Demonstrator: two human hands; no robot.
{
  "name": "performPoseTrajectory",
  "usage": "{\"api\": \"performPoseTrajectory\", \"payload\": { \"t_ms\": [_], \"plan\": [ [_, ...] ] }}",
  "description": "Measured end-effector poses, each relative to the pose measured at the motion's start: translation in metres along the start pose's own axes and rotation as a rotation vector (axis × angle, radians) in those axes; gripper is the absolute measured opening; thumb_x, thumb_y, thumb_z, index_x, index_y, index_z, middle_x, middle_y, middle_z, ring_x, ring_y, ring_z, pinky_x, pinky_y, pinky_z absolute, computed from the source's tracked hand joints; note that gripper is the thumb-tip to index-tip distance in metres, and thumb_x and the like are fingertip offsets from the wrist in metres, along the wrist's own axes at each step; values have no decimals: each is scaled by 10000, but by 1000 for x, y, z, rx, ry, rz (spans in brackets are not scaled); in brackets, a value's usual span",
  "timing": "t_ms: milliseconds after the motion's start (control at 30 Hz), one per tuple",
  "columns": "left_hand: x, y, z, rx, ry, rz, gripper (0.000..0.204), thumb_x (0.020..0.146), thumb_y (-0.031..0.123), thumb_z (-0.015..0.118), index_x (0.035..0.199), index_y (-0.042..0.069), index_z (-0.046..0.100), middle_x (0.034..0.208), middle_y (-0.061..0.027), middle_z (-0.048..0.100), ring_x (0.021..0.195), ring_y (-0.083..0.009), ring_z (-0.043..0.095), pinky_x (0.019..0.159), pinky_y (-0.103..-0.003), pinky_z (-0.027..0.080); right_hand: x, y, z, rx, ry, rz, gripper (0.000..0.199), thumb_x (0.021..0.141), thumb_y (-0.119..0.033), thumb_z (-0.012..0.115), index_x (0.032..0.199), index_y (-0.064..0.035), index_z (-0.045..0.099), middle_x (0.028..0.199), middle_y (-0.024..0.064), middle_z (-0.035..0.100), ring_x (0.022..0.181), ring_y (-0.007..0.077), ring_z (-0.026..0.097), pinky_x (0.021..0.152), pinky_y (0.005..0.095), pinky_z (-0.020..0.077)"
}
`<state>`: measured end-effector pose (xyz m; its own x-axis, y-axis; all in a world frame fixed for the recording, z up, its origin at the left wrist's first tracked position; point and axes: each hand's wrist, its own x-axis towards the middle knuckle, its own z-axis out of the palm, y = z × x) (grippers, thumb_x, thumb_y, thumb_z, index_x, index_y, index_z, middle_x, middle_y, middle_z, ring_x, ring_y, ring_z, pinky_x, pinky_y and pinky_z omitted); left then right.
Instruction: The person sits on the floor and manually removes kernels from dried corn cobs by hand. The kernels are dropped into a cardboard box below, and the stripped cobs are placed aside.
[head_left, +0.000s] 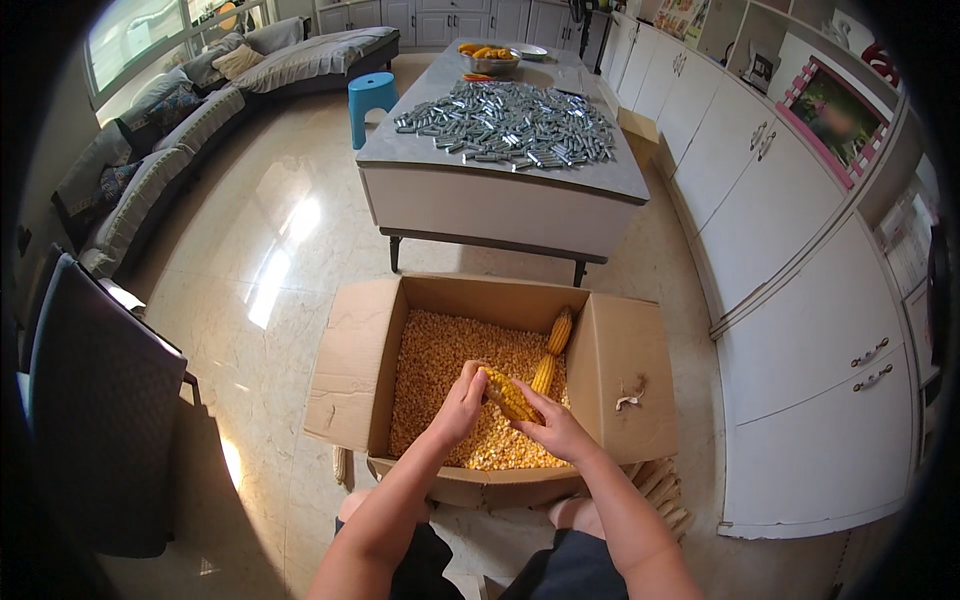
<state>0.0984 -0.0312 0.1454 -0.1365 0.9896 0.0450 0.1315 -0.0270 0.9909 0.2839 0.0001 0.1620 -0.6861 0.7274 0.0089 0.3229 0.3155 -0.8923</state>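
The left hand [459, 408] and the right hand [556, 432] hold together one yellow corn cob [508, 396], which is tilted above the loose kernels [440, 360] in an open cardboard box [628, 350]. The left fingers are bent around its upper end; the right fingers are closed around its lower end. How tightly they press, I cannot tell. Near the right wall of the box, an upper cob [561, 331] and a lower cob [543, 375] lie on the kernels. Behind the box, many small metallic cylinders [520, 122] are spread on a grey surface [390, 152], near a metal bowl [490, 67].
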Motion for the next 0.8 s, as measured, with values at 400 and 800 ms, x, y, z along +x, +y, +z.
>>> {"api": "performPoseTrajectory", "payload": {
  "t_ms": [400,800],
  "plan": [
    [3,15,0,17,2,-236,278,916,285,412,936,8,425,787,-121,543,741,-156,530,642,-289,421,0,-9,5,-98,-40,56,626,815,-224,591,1346,-105,282,1301,184,397,1183,284,418,970,329,335],
    [-1,26,0,-338,-22,-274,268,924,294,423,921,26,417,742,-9,459,669,-94,437,612,-240,391,1,-13,-2,-107,-10,41,621,807,-200,588,1343,-122,286,1292,183,405,1170,304,425,953,351,359]
  ]
}}
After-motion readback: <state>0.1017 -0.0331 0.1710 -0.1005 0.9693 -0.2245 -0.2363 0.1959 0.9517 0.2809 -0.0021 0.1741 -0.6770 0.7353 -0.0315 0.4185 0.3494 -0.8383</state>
